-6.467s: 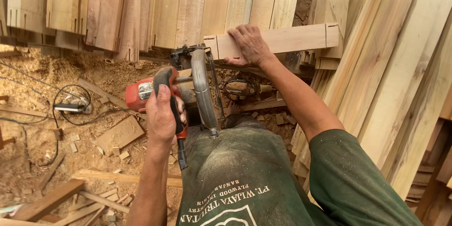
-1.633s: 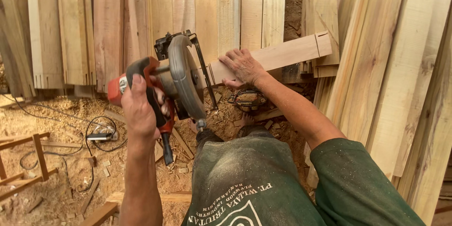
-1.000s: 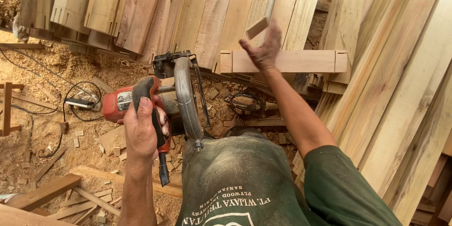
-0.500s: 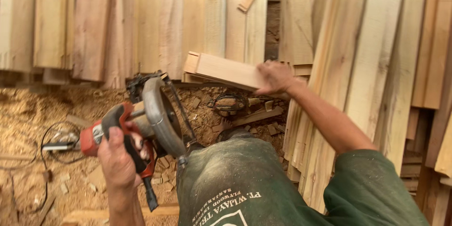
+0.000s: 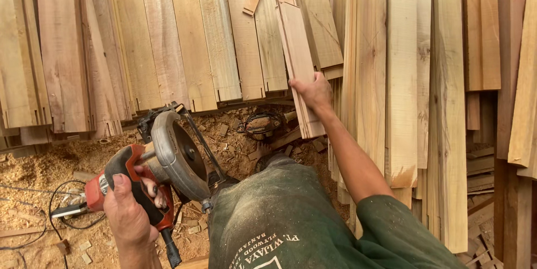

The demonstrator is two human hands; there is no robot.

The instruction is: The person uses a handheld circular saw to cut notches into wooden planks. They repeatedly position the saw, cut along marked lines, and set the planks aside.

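My left hand (image 5: 130, 213) grips the black-and-red handle of a circular saw (image 5: 168, 160), held at knee height with its grey blade guard facing right. My right hand (image 5: 313, 91) is stretched out ahead and holds a short wooden board (image 5: 299, 62), turned nearly upright against the leaning planks. A small offcut (image 5: 251, 2) shows in front of the plank wall, above the board. My green-trousered knee (image 5: 279, 213) fills the lower middle.
Long planks (image 5: 168, 39) lean in rows along the back and planks (image 5: 403, 78) on the right. Sawdust and scraps (image 5: 45, 168) cover the ground on the left, with a power cord (image 5: 61, 213). A dark tool (image 5: 263, 126) lies on the ground below the board.
My right hand swung the short board from lying level to standing nearly upright and moved it right toward the leaning planks. The saw dropped lower on the left. A small offcut flew up.
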